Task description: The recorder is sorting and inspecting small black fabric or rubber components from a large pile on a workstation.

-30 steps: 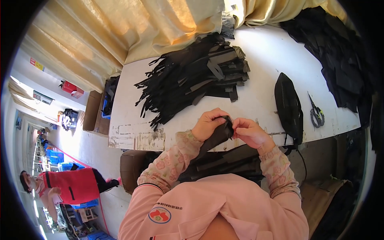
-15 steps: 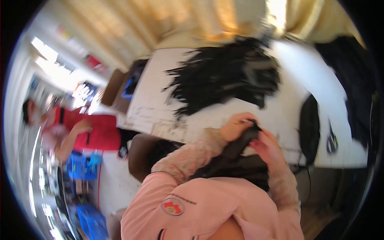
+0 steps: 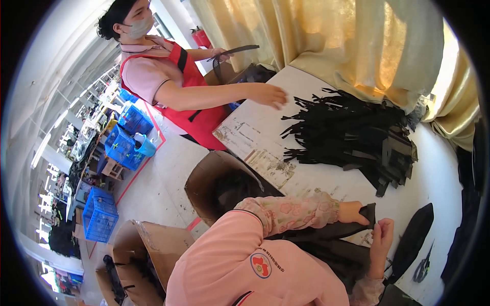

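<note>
A strip of black fabric [image 3: 326, 232] stretches across my front at the table's near edge. My left hand [image 3: 352, 211] is closed around its right end, and a dark corner sticks up past the fingers. Pinched at the lower edge of that end is my right hand [image 3: 382, 237], its fingers curled close to the left hand. More dark cloth [image 3: 337, 255] hangs below them, partly hidden by my body. Beyond my hands a large pile of black fabric strips [image 3: 352, 130] lies on the white table [image 3: 316, 181], loose ends pointing left.
Right of my hands lie a long black piece [image 3: 413, 239] and dark-handled scissors [image 3: 422, 268]. Across the table, a co-worker in a red apron [image 3: 199, 122] reaches one hand [image 3: 268, 96] toward the pile, the other holding a black strip. Cardboard boxes [image 3: 153, 239] and blue crates [image 3: 100, 214] stand at left.
My view has swung left, so the pile and my hands appear farther right. The co-worker now stands much closer to the table, an arm stretched over it. My hands are slightly farther apart.
</note>
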